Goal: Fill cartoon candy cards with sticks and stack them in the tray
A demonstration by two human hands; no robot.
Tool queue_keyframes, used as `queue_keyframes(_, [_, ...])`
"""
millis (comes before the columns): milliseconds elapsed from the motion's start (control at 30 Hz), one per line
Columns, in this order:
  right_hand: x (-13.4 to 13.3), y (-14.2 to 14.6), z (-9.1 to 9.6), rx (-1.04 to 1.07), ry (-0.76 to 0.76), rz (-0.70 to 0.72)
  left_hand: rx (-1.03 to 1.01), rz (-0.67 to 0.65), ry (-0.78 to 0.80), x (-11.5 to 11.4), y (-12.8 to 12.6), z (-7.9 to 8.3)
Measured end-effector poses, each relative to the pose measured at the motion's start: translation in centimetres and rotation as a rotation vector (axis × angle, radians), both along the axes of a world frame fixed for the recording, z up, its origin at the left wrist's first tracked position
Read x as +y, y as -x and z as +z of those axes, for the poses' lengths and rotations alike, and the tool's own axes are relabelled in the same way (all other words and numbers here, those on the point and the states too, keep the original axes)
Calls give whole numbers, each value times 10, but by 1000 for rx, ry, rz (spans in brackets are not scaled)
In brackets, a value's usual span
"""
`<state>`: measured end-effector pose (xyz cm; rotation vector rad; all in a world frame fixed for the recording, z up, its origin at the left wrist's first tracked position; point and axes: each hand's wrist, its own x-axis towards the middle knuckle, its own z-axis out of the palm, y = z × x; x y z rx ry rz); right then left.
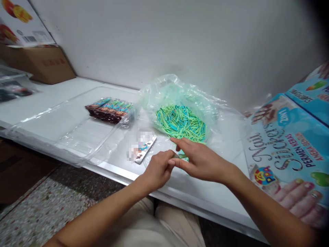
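My left hand (159, 168) is closed above the table's front edge, its fingertips pinched together. Something thin may be between them, but it is too small to name. Beside it, my right hand (199, 160) has its fingers stretched out and apart from the thumb; the thumb tip meets the left fingertips. Just behind the hands, a heap of thin green and blue sticks (181, 121) lies in a clear plastic bag (169, 85). A few more sticks show under my right hand. A small printed packet (146, 150) lies flat to the left of my hands.
A clear plastic tray (84, 137) holds a stack of brown and blue packets (110, 109). At the right stand light blue boxes (288, 154) printed "Nail Stickers". A cardboard box (51, 63) and a clear container (15, 82) are at the far left. A wall rises behind the table.
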<state>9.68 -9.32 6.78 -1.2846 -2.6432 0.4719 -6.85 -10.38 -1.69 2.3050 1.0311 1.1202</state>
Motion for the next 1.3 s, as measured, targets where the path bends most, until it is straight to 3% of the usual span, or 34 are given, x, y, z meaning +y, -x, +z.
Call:
queue_keyframes(100, [-2, 16, -8, 85, -137, -20, -131, -58, 156, -1, -3, 1])
queue_keyframes(233, [-4, 26, -17, 284, -144, -28, -298, -112, 397, 2, 0, 7])
queue_keyframes(400, [-1, 16, -26, 669, 141, -286, -699, -36, 651, 15, 19, 28])
queue_keyframes(500, [-3, 20, -37, 664, 328, -225, -868, -43, 693, 20, 24, 36])
queue_keyframes(767, [-11, 32, -49, 703, 404, -226, -952, 21, 728, 27, 21, 36])
queue_keyframes(1033, [-4, 39, -50, 877, 239, -381, -915, -100, 714, 22, 24, 34])
queue_keyframes(1167, [0, 39, -46, 972, 238, -376, -838, 6, 633, 24, 43, 58])
queue_keyframes(1233, [1, 33, -45, 994, 241, -412, -811, 106, 462, 45, 67, 78])
queue_keyframes(1300, [3, 24, -45, 984, 247, -467, -744, 257, 242, 81, 100, 97])
